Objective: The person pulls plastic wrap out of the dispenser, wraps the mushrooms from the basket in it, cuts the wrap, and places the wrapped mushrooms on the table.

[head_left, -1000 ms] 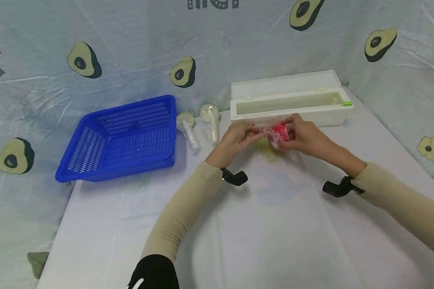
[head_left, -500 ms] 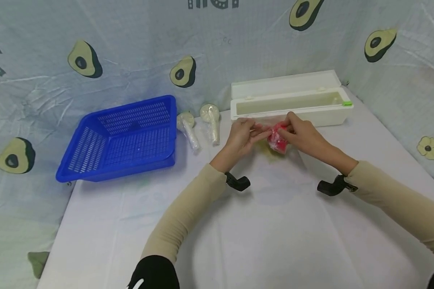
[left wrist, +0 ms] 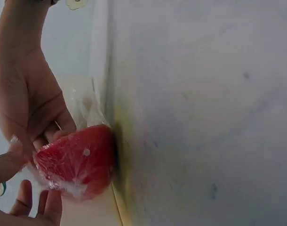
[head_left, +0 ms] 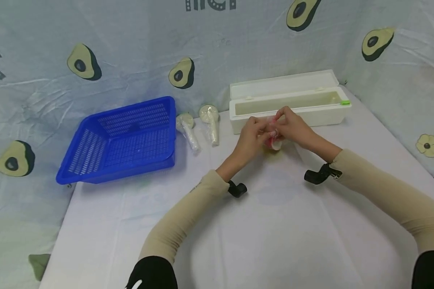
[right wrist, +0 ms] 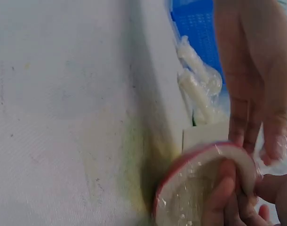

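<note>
A small red bowl with a white inside (head_left: 273, 144), covered in clear plastic film, is between my two hands in front of the white box. My left hand (head_left: 250, 136) pinches the film at the bowl's left side. From the right, my right hand (head_left: 293, 127) grips the bowl and its film, with fingertips close to the left ones. In the left wrist view the bowl's red outside (left wrist: 82, 162) shows, its film gathered at the fingers. Seen in the right wrist view, fingers lie over the bowl's white opening (right wrist: 242, 157).
Behind the hands stands a long white box (head_left: 330, 118), its lid raised. Two cream ladles in plastic film, a left one (head_left: 189, 136) and a right one (head_left: 213, 128), lie side by side left of it. A blue mesh basket (head_left: 173, 132) sits further left. Patterned cloth hangs behind the table.
The bowl has turned so that its white opening now shows in the head view. My right hand has moved left, closer to the left hand, which has shifted slightly right.
</note>
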### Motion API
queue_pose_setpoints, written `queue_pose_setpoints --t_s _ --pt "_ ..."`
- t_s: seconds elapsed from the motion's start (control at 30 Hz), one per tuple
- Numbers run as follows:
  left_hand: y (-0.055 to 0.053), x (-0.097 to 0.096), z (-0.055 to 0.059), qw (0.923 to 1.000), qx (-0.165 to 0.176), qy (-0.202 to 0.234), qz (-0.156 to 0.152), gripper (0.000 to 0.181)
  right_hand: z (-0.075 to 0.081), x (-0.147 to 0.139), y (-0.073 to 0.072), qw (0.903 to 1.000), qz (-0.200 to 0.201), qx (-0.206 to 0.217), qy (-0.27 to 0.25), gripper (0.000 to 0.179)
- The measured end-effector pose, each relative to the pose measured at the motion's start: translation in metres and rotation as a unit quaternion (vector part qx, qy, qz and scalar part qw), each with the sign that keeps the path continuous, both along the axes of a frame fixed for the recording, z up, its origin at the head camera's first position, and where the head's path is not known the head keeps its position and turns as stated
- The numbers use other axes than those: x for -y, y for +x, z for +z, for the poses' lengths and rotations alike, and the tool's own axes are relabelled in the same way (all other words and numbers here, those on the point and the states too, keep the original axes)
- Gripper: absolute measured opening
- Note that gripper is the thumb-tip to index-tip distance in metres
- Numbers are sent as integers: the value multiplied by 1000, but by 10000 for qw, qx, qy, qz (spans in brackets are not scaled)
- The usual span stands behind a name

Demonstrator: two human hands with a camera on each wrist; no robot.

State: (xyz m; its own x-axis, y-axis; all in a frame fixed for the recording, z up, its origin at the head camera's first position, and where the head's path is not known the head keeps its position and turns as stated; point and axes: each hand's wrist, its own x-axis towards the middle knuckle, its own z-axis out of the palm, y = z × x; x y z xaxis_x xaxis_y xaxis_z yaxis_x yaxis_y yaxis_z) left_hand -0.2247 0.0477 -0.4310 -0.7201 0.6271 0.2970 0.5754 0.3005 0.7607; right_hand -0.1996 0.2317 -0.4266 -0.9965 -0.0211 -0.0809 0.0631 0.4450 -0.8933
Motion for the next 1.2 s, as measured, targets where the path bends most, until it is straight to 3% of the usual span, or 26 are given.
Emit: queue_pose_setpoints --t_s 0.1,0.2,0.3,0.4,0.43,0.5,0.57,0.6,0.63,0.7,0.77,0.83,0.87,0.97,1.13,1.2 --pt "-1 4 -3 9993 -106 -372 17 8 1 -3 -3 9947 200 522 -857 32" --pt "-3 7 -6 9936 -657 -898 -200 5 4 -10 -1 9831 469 929 -1504 37" --pt "-5 7 -8 9797 -1388 -1349 -518 2 7 -18 1 9697 741 1239 -1970 44" --pt "-5 7 -9 9640 -1987 -1614 -721 12 10 -23 4 9626 976 1425 -2089 50" --pt "-4 7 -9 9601 -2131 -1647 -756 14 12 -24 5 9632 1087 1446 -1987 52" --pt "-3 7 -8 9543 -2332 -1673 -835 14 18 -28 9 9734 1332 1289 -1350 52" --pt "-3 7 -5 9510 -2427 -1701 -880 10 27 -32 12 9858 1510 731 -106 47" --pt "-3 6 -3 9509 -2427 -1695 -899 13 32 -34 14 9859 1513 367 619 44" --pt "-2 6 -1 9508 -2406 -1739 -889 18 37 -36 15 9793 1469 -7 1390 40" --pt "-3 5 3 9517 -2315 -1816 -877 27 45 -39 15 9530 1267 -557 2696 33" --pt "-6 3 7 9533 -2192 -1916 -798 25 50 -41 14 9311 1153 -767 3373 32" --pt "-8 2 8 9556 -2038 -2001 -731 21 52 -41 12 9211 1244 -719 3618 36" --pt "-10 1 8 9566 -1974 -2027 -702 18 51 -40 11 9205 1312 -661 3621 37" --pt "-14 -3 7 9621 -1713 -2053 -539 23 47 -36 9 9263 1363 -679 3447 29" --pt "-19 -16 5 9717 -1254 -1991 -194 40 43 -31 7 9358 1091 -945 3218 8" --pt "-19 -20 5 9723 -1106 -2058 -31 49 44 -29 5 9365 1052 -931 3213 5"
